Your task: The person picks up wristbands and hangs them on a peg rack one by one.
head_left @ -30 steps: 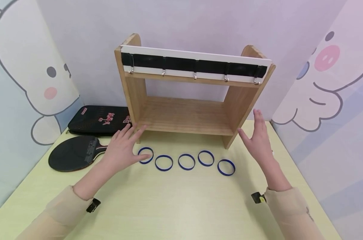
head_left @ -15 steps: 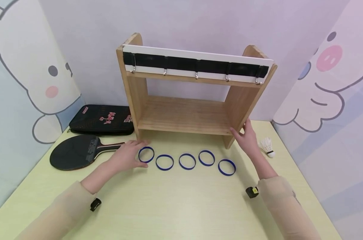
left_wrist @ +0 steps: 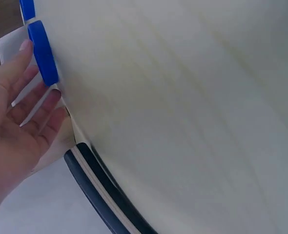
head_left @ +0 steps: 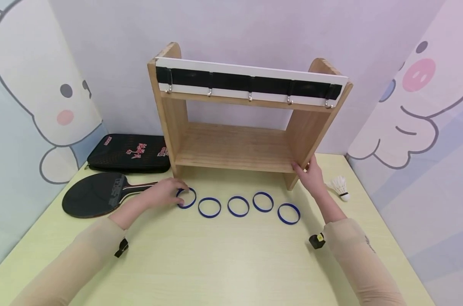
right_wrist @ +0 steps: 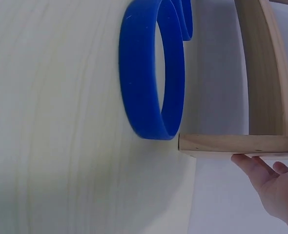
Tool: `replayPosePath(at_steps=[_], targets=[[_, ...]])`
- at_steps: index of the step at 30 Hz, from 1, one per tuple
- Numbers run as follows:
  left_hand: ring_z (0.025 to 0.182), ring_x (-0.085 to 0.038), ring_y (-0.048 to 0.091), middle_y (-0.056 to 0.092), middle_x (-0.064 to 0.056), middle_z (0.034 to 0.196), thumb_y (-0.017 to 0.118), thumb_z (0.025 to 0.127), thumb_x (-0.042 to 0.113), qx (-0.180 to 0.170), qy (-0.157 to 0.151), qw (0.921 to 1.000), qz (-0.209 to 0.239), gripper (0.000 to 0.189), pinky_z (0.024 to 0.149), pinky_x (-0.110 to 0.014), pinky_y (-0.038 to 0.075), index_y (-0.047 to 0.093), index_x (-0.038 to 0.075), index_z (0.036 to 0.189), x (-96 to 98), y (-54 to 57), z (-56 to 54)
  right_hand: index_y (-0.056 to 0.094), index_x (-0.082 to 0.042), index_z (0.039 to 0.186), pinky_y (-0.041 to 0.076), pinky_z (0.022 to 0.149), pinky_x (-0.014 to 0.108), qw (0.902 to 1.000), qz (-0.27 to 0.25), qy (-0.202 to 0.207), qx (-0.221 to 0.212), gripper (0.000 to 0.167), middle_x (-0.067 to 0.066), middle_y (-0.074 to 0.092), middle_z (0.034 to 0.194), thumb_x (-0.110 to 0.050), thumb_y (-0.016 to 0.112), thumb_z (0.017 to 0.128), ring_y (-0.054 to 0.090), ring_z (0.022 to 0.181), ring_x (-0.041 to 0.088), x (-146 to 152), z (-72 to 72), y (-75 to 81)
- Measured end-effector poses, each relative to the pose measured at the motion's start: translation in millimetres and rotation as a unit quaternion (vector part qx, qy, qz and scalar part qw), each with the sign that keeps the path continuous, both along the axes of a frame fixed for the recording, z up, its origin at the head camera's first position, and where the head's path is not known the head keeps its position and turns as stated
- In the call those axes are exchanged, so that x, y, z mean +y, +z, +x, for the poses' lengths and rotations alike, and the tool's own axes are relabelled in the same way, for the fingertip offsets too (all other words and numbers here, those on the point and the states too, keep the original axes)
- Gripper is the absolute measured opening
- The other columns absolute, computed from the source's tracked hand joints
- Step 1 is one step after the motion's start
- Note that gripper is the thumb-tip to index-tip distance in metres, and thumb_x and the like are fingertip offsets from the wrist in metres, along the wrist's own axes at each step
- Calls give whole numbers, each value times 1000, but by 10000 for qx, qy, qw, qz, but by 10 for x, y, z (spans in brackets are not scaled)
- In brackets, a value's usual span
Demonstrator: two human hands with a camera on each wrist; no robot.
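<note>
My left hand [head_left: 160, 193] is at the leftmost of several blue wristband-like rings [head_left: 195, 199] lying in a row on the table. Its thumb and fingers reach around that ring; in the left wrist view the thumb tip is right at the blue band [left_wrist: 44, 53] while the other fingers stay loosely spread. With its thumb inside and fingers outside, my right hand [head_left: 312, 180] grips the right side panel of a wooden shelf [head_left: 235, 146]. Across the shelf's top front runs a white and black strip [head_left: 231, 83] with several small metal hooks. The rightmost ring [right_wrist: 139, 68] lies near the gripped panel.
On the left lies a black table tennis paddle [head_left: 91, 195], its handle partly under my left hand. Behind it is a black zip case [head_left: 128, 153] against the shelf's side. A white shuttlecock [head_left: 339, 185] lies to the right of my right hand. Walls stand close behind and at both sides.
My left hand has come down from above the table to the leftmost ring. The right hand has moved inward to the shelf's right panel and taken hold of it, uncovering the shuttlecock.
</note>
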State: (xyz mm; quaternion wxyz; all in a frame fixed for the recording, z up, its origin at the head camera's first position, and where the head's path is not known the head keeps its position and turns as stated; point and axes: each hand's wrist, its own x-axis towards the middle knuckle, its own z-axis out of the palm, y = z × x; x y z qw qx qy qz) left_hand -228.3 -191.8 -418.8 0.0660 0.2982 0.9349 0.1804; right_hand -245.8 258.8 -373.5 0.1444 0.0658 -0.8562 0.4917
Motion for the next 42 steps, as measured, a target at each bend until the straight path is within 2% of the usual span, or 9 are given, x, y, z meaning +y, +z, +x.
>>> replayPosePath(at_steps=[3,8,13,17,23,26,31,36,42], targets=[[98,-25,61,66,-10,108,76,80,14,-77,-8,9999,133,28,86,-42,50,69,6,106,-11,-20,-65,27,-4,142,44,92,56,9999,-133,51,-83,62,28,39,138,-11,61,91,43,124,46,67,-79,-94],[80,-17,57,67,-6,99,73,80,5,-380,111,9987,335,21,73,-33,50,70,7,101,-11,-27,-148,25,-16,146,46,92,52,9981,-505,182,-301,68,17,36,144,-20,63,91,41,128,36,171,-210,-271],[73,-13,56,66,-2,86,71,81,3,-568,281,9968,491,15,69,-30,50,68,7,95,5,-36,-187,23,-18,148,45,94,53,9947,-852,364,-452,69,15,34,145,-22,63,91,38,130,35,181,-221,-315],[73,-13,56,66,0,84,72,81,4,-614,361,9960,537,14,70,-29,50,69,9,94,12,-44,-201,27,-14,146,46,95,50,9951,-804,345,-459,66,18,37,143,-22,62,91,40,129,36,180,-222,-324],[72,-12,56,68,-1,84,72,81,4,-530,274,9965,591,13,69,-29,51,71,6,94,29,-31,-200,33,-10,143,46,95,46,9973,-564,164,-439,61,21,43,139,-27,62,92,44,127,36,199,-227,-342],[71,-11,56,67,-1,82,72,81,4,-489,354,9968,527,10,69,-29,51,71,6,91,40,-27,-189,35,-9,142,47,94,44,9972,-567,101,-476,60,23,45,137,-26,62,91,45,126,36,188,-209,-324],[70,-11,56,67,1,79,72,81,5,-430,534,9964,498,8,68,-28,51,72,8,87,55,-14,-174,32,-3,140,47,91,53,9966,-712,151,-388,58,26,41,138,-14,61,92,43,126,42,88,-95,-182],[68,-10,57,67,2,76,71,81,5,-173,503,9964,653,2,64,-27,50,72,5,83,46,57,-154,30,0,137,46,87,60,9973,-692,168,-187,55,29,38,137,-6,60,91,43,124,47,21,-20,-89],[69,-11,58,68,2,77,72,82,7,91,421,9965,711,4,62,-25,50,73,5,84,48,202,-106,29,-1,138,50,85,54,10000,-7,48,-27,56,31,43,134,-17,59,93,50,117,49,123,-119,-228]])
